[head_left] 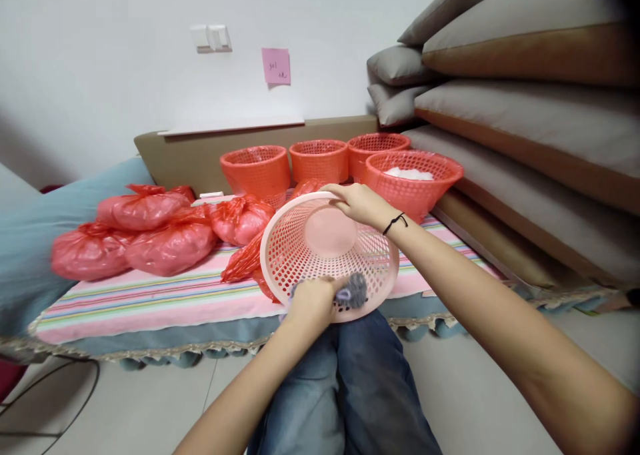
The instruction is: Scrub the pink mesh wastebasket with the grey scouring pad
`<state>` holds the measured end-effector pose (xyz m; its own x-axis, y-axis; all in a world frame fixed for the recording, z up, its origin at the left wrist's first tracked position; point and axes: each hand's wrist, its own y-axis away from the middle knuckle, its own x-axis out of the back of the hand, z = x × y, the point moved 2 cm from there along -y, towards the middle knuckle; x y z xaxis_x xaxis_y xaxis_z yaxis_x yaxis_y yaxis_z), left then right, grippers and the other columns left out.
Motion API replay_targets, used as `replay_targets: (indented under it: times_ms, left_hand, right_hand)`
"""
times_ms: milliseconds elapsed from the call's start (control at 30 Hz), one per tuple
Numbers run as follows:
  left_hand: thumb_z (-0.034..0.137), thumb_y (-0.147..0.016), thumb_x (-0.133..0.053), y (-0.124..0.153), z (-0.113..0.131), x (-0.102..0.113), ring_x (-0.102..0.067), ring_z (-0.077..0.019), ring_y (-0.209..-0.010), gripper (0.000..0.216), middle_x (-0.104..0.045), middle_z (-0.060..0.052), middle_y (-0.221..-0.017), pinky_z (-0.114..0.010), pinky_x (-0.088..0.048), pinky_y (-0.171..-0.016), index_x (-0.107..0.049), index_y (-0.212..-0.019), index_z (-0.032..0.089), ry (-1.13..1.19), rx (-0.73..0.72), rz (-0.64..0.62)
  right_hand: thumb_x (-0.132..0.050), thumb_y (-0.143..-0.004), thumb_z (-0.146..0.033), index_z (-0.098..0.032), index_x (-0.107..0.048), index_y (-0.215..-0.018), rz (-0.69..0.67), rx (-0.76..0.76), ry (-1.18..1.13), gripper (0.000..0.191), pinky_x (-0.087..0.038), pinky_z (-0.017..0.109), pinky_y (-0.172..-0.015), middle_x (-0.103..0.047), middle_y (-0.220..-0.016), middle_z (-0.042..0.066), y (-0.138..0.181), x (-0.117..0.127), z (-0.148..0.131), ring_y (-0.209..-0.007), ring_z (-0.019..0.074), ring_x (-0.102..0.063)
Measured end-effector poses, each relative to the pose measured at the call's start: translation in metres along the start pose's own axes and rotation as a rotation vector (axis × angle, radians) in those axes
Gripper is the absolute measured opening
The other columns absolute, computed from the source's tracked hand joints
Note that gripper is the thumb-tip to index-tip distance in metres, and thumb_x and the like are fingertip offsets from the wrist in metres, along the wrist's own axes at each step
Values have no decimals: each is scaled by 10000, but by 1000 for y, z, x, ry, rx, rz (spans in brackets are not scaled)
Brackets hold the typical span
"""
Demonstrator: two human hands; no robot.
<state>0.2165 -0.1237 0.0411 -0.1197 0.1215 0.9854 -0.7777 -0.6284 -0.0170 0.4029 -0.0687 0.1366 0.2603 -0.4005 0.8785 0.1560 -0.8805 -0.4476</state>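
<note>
A low couch or bed (200, 337) in lace-trimmed blue fabric (145, 345), a pink cloth with multicolored stripes (165, 310) spread on top, bulging red plastic bags (173, 248) bunched at left, four red mesh baskets (320, 164) standing toward the back.

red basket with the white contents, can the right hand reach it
Probably yes: the right hand is just in front of the red basket, nothing visibly between, but it would first need to release the pale pink basket.

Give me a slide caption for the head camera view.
Right hand gripping a pink basket, left hand holding a fuzzy grey item inside; red baskets behind.
</note>
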Motion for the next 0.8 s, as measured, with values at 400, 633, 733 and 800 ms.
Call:
replay_targets:
  times_ms: [400,633,733,800]
  left_hand:
    - [199,-975,-404,-153,-49,-41,-714,-258,-1009,435,-731,-174,-1117,-354,-533,-879,-573,-1376,214,-50,332,74]
    - [152,-997,-331,-178,-45,-79,-700,-256,-1009,411,-717,-175,-1098,-406,-516,-910,-620,-1289,172,-87,268,63]
    - [189,-1002,-401,-174,-52,-89,-641,-283,-1127,344,-667,-186,-1195,-502,-464,-1006,-621,-1260,135,-105,253,79]
    - [278,-984,-509,-168,-59,-93,-619,-266,-1142,328,-632,-147,-1254,-508,-483,-999,-595,-1273,147,-99,240,70]
  right_hand:
    - [-495,-940,-167,-214,-623,-1262,170,-250,-179,350,-491,341,-871,-744,-1129,89,43,-15,-4,-1014,261,-689]
    - [-493,-957,-304,-208,-619,-1229,461,-327,-644,315,-490,361,-948,-716,-1156,77,93,-49,4,-1059,231,-662]
    - [-512,-945,-354,-194,-613,-1211,538,-421,-750,327,-508,359,-915,-719,-1111,72,108,-59,8,-1009,224,-666]
    - [-517,-935,-347,-194,-617,-1199,552,-437,-759,321,-506,362,-929,-719,-1116,69,114,-63,9,-1024,222,-663]
